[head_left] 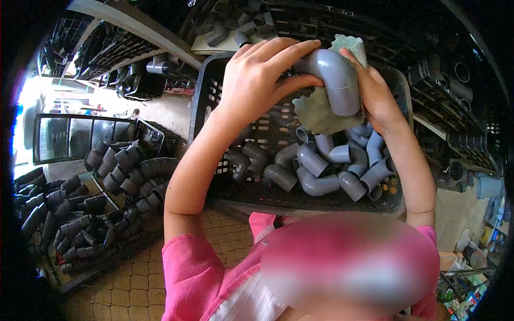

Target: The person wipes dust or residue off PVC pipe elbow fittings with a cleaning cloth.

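Between my two hands a grey curved pipe elbow (342, 88) is held up over a black plastic crate (407, 101). My left hand (267, 69) grips its upper left end, with the thumb and fingers closed on it. On the elbow's right side my right hand (375, 91) presses a pale green, ragged-edged cloth (324, 120) against it; the cloth also shows behind and below the elbow. Several grey pipe elbows (316, 160) lie in the front part of the crate, below the hands.
At the left is a large heap of dark pipe fittings (118, 171). Black crates with fittings stand on racks at the upper left (139, 80) and right (455, 91). More elbows lie on a board (230, 43) behind the crate. A metal beam (144, 27) slants across the upper left.
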Action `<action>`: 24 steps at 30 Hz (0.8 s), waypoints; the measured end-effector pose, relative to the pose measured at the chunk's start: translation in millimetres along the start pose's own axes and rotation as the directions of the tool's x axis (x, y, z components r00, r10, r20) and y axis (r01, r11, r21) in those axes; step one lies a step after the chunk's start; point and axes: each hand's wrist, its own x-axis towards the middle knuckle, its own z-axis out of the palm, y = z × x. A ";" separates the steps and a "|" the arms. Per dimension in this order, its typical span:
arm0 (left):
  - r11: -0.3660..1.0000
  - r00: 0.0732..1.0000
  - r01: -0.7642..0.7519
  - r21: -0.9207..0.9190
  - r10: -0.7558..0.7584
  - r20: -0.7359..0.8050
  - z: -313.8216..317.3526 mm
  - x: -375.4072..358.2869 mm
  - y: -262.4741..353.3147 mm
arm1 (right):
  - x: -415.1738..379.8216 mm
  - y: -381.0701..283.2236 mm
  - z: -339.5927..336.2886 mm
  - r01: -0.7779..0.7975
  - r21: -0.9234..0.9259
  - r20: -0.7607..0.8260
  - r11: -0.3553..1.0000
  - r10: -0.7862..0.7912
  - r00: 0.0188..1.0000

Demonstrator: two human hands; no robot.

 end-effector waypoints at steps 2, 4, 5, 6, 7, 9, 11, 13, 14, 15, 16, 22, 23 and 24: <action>0.998 0.998 -0.045 0.040 0.046 -0.039 -0.6 0.8 0.1 | -2.2 -2.0 3.8 -0.039 0.051 -0.003 0.998 0.039 0.999; 0.994 0.994 -0.083 0.074 0.087 -0.063 -0.6 0.8 -2.2 | -1.8 1.0 2.7 -0.024 0.068 0.102 0.997 0.017 0.995; 0.997 0.998 -0.051 0.060 0.053 -0.036 -0.3 0.0 -2.3 | -1.4 3.8 2.5 -0.017 0.077 0.153 0.997 0.005 0.988; 0.999 1.000 -0.019 0.046 0.019 -0.008 1.1 -1.2 -2.5 | 0.3 9.5 5.9 0.079 0.054 0.108 0.995 -0.084 0.991; 0.999 1.000 0.013 0.032 -0.014 0.021 2.8 -2.5 -2.1 | 2.2 17.3 11.9 0.173 0.026 0.063 0.985 -0.174 0.983; 0.988 0.993 0.114 -0.105 -0.114 0.001 10.8 -6.1 3.3 | 4.1 23.2 12.1 0.280 -0.035 0.010 0.959 -0.280 0.960; 0.932 0.973 0.230 -0.281 -0.218 0.076 10.6 -8.6 11.7 | 14.0 28.2 5.6 0.316 -0.032 -0.086 0.948 -0.318 0.944; 0.844 0.941 0.330 -0.422 -0.327 0.084 19.2 -11.0 21.7 | 17.5 25.5 2.5 0.326 -0.005 -0.156 0.945 -0.322 0.934; 0.789 0.920 0.375 -0.488 -0.380 0.093 24.3 -12.0 26.4 | 15.7 22.2 4.5 0.321 -0.012 -0.177 0.947 -0.318 0.931; 0.728 0.912 0.390 -0.564 -0.389 0.130 27.4 -12.9 29.9 | 11.5 17.9 8.8 0.316 -0.020 -0.198 0.948 -0.314 0.929; 0.700 0.908 0.389 -0.599 -0.400 0.122 31.4 -13.4 31.4 | 9.5 15.6 10.9 0.312 -0.028 -0.219 0.950 -0.310 0.925; 0.415 0.830 0.394 -0.820 -0.544 0.123 34.4 -11.5 26.6 | 8.1 12.4 0.1 0.322 -0.048 -0.140 0.945 -0.326 0.935; 0.497 0.853 0.361 -0.789 -0.518 0.063 34.3 -12.7 19.5 | 11.6 11.5 -5.5 0.323 -0.032 -0.146 0.946 -0.325 0.935; 0.532 0.853 0.317 -0.785 -0.522 -0.009 32.9 -12.2 17.7 | 13.0 7.7 -6.8 0.325 -0.017 -0.153 0.946 -0.324 0.934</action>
